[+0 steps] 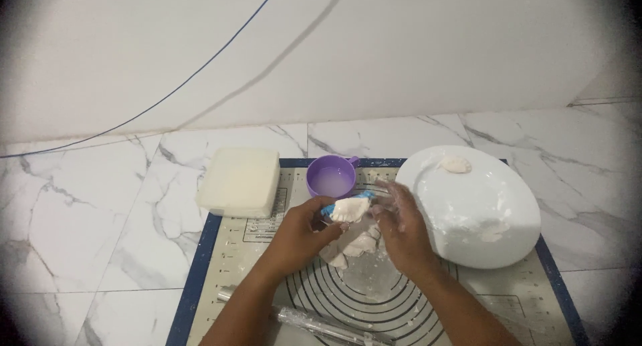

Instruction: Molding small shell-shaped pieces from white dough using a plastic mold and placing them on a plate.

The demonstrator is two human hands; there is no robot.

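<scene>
Both hands on a folded dumpling above the mat

Left hand and right hand pinch the dumpling with a blue press, between purple cup and white plate, over the baking mat

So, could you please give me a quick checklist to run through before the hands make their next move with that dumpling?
1. Dumpling held between left hand and right hand: ok.
2. Crimped edge fully sealed: cannot tell, partly hidden.
3. Free space on the white plate beside the finished dumpling: ok.
4. Liquid in the purple cup: ok.
5. Dough pieces ready on the mat: ok.
6. White box closed: ok.
</scene>
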